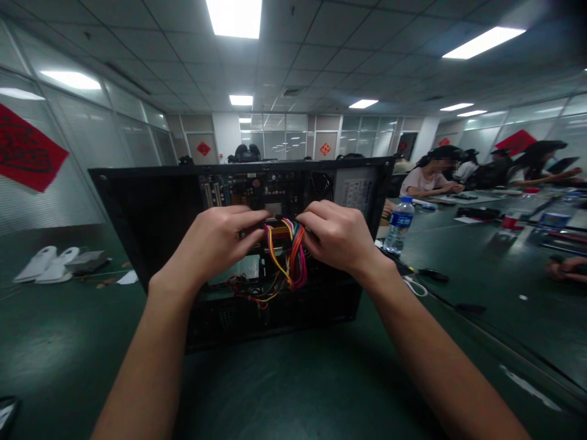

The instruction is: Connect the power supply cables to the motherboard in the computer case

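An open black computer case point(151, 211) stands on its side edge, its inside facing me. A power cable point(298, 269) of yellow, orange, pink and purple wires hangs in a loop at its middle, in front of the motherboard point(257, 183). My left hand point(220, 238) pinches the left side of the cable's upper end with thumb and forefinger. From the right, my right hand point(337, 235) curls its fingers round the same upper end, beside the orange wires. The fingers hide most of the connector. The power supply point(360, 186) sits at the upper right inside.
A water bottle point(400, 226) stands close to the case's right side on the green table point(275, 391). Black cables point(495, 342) run along the right. White objects point(57, 264) and a grey block point(86, 261) lie at left. Another person point(431, 177) sits farther off.
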Demonstrator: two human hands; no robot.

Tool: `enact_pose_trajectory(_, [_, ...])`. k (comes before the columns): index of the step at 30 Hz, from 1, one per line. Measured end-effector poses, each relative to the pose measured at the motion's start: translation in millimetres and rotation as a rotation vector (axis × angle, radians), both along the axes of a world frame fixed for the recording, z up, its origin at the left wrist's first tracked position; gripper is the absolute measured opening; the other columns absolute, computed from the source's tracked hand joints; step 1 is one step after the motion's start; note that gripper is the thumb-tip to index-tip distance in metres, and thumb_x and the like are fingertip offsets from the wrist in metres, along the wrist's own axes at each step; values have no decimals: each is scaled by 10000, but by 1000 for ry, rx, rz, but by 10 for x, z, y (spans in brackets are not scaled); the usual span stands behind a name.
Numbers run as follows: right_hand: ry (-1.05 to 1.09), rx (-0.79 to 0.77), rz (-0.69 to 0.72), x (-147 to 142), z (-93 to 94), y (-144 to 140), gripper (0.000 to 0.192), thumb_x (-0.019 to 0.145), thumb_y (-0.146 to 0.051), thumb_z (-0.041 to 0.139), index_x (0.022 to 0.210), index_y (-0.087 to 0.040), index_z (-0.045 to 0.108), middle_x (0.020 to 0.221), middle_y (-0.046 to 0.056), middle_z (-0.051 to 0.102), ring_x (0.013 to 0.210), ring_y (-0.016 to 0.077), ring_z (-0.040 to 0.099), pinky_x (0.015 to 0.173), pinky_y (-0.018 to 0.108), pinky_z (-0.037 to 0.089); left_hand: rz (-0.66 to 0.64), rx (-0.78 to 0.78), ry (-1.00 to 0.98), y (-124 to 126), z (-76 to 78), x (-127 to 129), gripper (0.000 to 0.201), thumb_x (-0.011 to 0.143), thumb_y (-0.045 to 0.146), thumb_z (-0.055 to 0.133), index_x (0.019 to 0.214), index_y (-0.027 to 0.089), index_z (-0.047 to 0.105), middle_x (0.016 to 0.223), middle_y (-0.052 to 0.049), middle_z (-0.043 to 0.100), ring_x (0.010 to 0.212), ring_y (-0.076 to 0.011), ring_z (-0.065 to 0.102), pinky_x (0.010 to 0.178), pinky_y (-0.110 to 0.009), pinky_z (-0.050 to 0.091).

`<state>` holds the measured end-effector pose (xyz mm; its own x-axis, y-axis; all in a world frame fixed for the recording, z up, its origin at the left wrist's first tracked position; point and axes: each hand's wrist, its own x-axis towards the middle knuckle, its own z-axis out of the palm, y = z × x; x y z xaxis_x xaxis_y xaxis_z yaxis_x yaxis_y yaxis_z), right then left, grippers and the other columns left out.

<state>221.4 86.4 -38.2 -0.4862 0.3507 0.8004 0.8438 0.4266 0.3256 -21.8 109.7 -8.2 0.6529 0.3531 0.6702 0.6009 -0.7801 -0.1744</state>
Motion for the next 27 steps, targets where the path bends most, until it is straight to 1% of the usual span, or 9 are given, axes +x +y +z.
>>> enact_pose_trajectory(3, [-5,-86,-8,5,16,-31,292,987,-252,459,870,-133,698,861,95,658,756,170,554,616,298,312,-7,-27,37,29,-21,20,332,981,304,538,1249,210,709,1075,-90,767,911,-228,727,794,-336,563])
enact_pose_trajectory(6, [-54,-227,-10,8,41,-74,269,992,-246,456,935,-136,695,924,87,665,772,162,572,613,287,312,-3,-54,63,50,-43,64,349,989,303,536,1292,214,683,1136,-91,761,955,-241,728,811,-348,562])
enact_pose_trajectory(8, [-70,-289,-16,3,55,-100,254,995,-240,460,979,-140,693,981,90,671,787,158,583,620,283,323,-7,-94,80,51,-50,86,353,989,303,544,1310,233,672,1153,-76,760,968,-236,728,821,-340,557])
enact_pose_trajectory(12, [-53,-299,-42,-31,54,-112,239,990,-266,495,1019,-138,694,1018,100,673,814,175,606,632,289,351,-37,-232,132,48,-57,92,339,986,285,551,1301,272,675,1145,-43,766,952,-216,731,800,-304,548])
enact_pose_trajectory(16, [7,-308,-25,-68,15,-67,209,958,-274,551,993,-119,686,975,115,686,810,191,626,666,294,398,1,-226,129,82,-83,85,305,981,275,541,1236,246,705,1121,-68,770,918,-232,737,769,-319,539])
enact_pose_trajectory(20, [182,-360,122,-92,-19,-28,189,910,-219,609,1048,-100,657,945,115,712,806,191,654,707,295,455,-31,-223,97,91,-94,108,294,956,228,560,1205,210,714,1078,-80,775,882,-221,738,759,-306,526])
enact_pose_trajectory(23, [353,-411,299,-109,-8,-55,235,897,-192,613,1116,-107,632,907,84,719,776,173,669,694,282,486,-95,-204,6,30,-72,136,301,924,208,597,1194,179,726,937,-48,782,780,-177,720,669,-250,487])
enact_pose_trajectory(25, [475,-453,430,-114,15,-89,243,915,-193,588,1146,-125,623,926,70,722,817,171,686,729,282,518,-134,-208,-76,-29,-51,149,310,904,220,627,1190,166,736,850,-17,770,717,-148,696,611,-215,451])
enact_pose_trajectory(27, [604,-529,551,-108,42,-118,247,947,-223,547,1169,-145,622,954,60,721,837,166,693,746,287,546,-150,-226,-134,-80,-34,160,326,891,224,643,1195,162,740,810,7,758,673,-126,670,583,-196,428])
